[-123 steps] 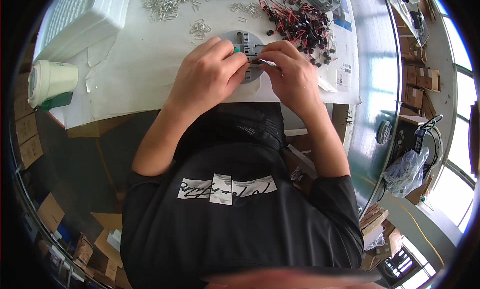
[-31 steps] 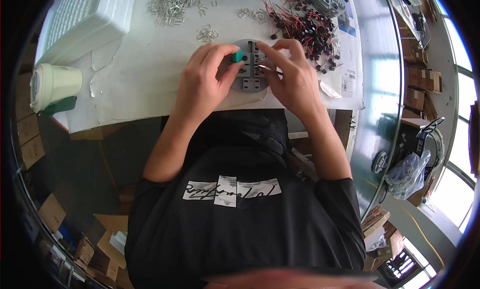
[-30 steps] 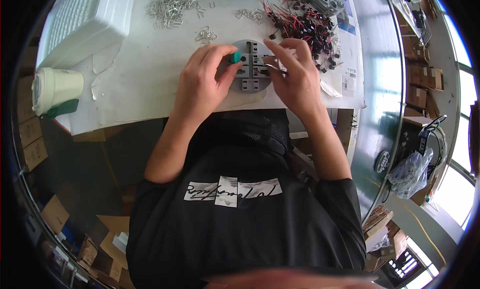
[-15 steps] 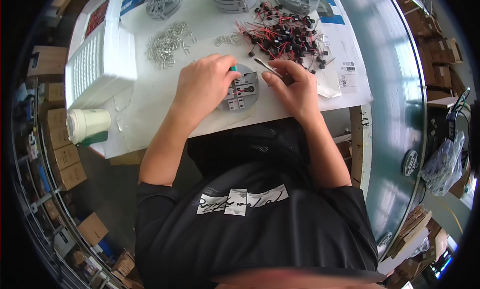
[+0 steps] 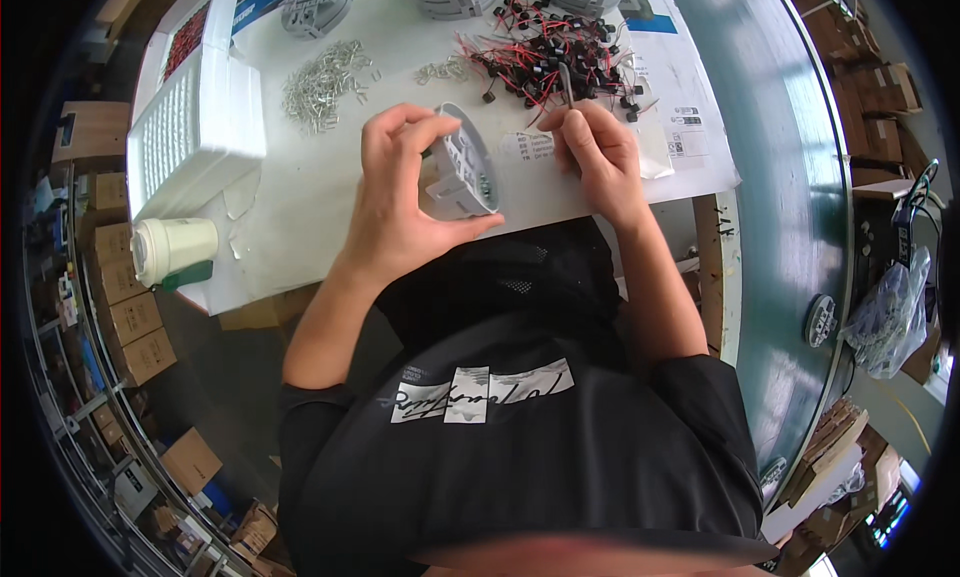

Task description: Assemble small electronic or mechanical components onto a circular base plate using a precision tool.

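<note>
Lifted since half a second ago: the round grey housing (image 5: 462,165) is off the white table (image 5: 300,197) and tipped up on edge, inner face toward the right; earlier it lay flat under both hands. Left hand (image 5: 405,202) wraps it now, fingers curled over the top rim, thumb under the lower edge near the table's front edge, firm closed grip. Right hand (image 5: 597,149) has come off the housing and sits just to its right, fingers pinched shut on a thin metal tool (image 5: 566,82) that points up into the pile of black parts with red wires (image 5: 560,52). Tool tip looks to reach the pile; contact unclear.

Around it:
- loose heap of small silver metal clips (image 5: 325,72) up left of the housing, a smaller bunch nearer the wire pile
- white ribbed foam tray (image 5: 195,127) at left
- white cup (image 5: 175,249) with a green base near the table's left corner
- more grey housings (image 5: 315,2) stacked along the far edge
- paper labels (image 5: 685,127) right of the right hand
</note>
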A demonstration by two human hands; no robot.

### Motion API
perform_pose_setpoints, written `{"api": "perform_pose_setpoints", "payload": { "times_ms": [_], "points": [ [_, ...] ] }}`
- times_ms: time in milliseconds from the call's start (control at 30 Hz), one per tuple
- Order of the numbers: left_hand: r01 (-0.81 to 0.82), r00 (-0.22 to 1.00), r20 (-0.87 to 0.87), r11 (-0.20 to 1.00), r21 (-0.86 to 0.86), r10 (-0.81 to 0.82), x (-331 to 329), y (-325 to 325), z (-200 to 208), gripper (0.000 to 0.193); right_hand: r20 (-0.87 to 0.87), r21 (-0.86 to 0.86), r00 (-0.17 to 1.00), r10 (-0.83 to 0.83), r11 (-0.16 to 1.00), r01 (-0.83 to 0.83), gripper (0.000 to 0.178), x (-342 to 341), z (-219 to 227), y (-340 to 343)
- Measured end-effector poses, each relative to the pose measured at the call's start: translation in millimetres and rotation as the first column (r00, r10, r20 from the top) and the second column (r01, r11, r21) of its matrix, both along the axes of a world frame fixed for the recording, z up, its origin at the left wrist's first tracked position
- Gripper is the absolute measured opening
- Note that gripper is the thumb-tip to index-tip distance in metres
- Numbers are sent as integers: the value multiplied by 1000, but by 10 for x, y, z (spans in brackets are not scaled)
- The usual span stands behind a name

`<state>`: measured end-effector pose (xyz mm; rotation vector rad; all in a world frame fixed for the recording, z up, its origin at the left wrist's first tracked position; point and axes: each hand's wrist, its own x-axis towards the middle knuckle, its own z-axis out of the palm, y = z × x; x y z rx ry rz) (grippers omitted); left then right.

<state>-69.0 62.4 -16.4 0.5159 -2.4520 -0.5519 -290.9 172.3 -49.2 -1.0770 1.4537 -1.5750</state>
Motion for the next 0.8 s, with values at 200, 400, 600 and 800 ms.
{"api": "perform_pose_setpoints", "payload": {
  "times_ms": [200, 400, 600, 800],
  "points": [
    [-200, 927, -284, 963, 182, 246, 207, 223, -386, 105, -473, 283, 817, 330, 935, -214, 42, -25, 365, -73],
    [-118, 991, -18, 912, 393, 135, 308, 70, -306, 101, -798, 346, 467, 382, 924, -164, 41, 184, 555, -106],
    [-192, 975, -42, 921, 340, 218, 256, 172, -440, 97, -878, 405, 258, 403, 913, -46, 35, 349, 543, -107],
    [-209, 973, -44, 946, 247, 226, 232, 170, -450, 96, -881, 416, 233, 412, 909, -37, 35, 383, 514, -101]
  ]
}}
